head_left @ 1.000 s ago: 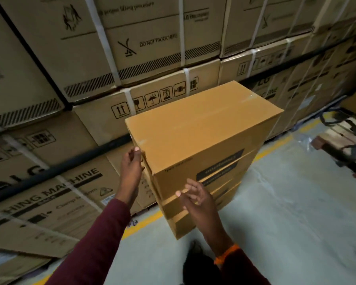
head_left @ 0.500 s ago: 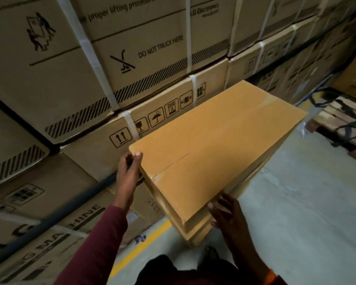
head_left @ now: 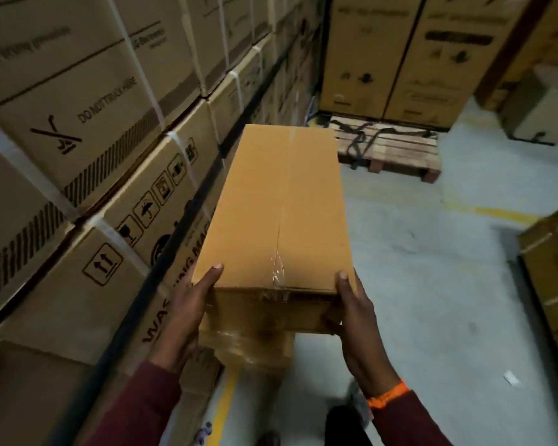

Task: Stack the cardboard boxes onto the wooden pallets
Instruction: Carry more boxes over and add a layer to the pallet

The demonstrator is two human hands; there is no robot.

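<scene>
A long plain cardboard box [head_left: 281, 207] with a taped seam along its top is held up in front of me, pointing away. My left hand [head_left: 187, 313] grips its near left corner, thumb on the top face. My right hand [head_left: 356, 320] grips the near right corner, thumb on top and fingers under the end. A second box [head_left: 255, 349] wrapped in clear tape shows just under it; how it is joined I cannot tell. A wooden pallet [head_left: 397, 149] with black straps lying on it sits on the floor beyond the box's far end.
A wall of large strapped washing-machine cartons [head_left: 87, 175] runs close along my left. Tall cartons [head_left: 400, 56] stand behind the pallet. Another carton stack [head_left: 554, 284] edges in at right. Grey concrete floor [head_left: 432, 284] with yellow lines lies between.
The view has swung right, so the box now points toward the pallet. My right hand moved from under the box's side to its near right corner; the left hand stays on its corner.
</scene>
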